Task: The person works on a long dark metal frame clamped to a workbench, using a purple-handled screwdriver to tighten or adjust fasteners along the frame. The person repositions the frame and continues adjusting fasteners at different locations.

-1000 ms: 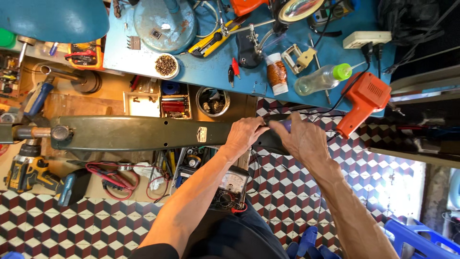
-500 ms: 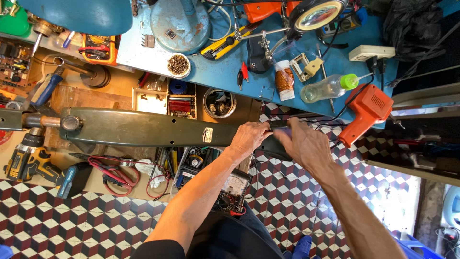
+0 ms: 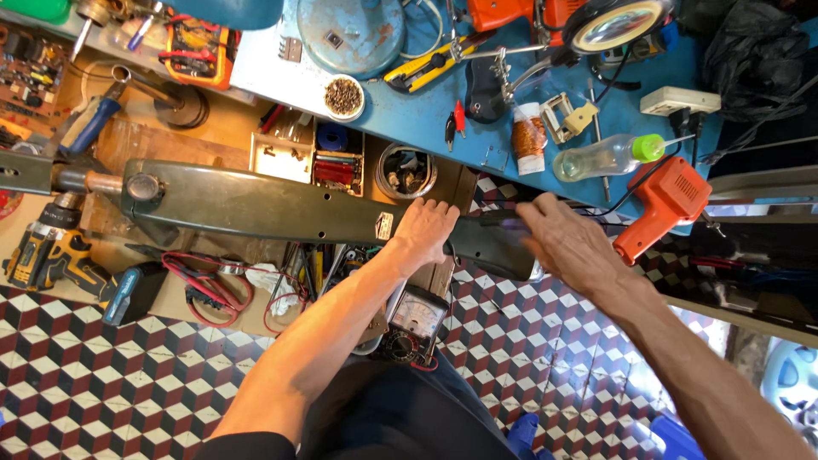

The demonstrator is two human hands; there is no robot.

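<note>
A long olive-green metal housing lies across the workbench, with a dark end piece on its right. My left hand rests flat on the housing near that dark end, fingers apart. Just to the right, my right hand is closed around a thin dark tool with a purplish handle, whose tip points left at the dark end. The tool's far end is hidden under my fingers.
An orange soldering gun and a clear bottle with a green cap lie on the blue table. An analog meter sits by my lap. A cordless drill lies at the left, above the checkered floor.
My right hand has drawn a little to the right, away from the left hand. The left hand stays on the housing. The view has shifted slightly.
</note>
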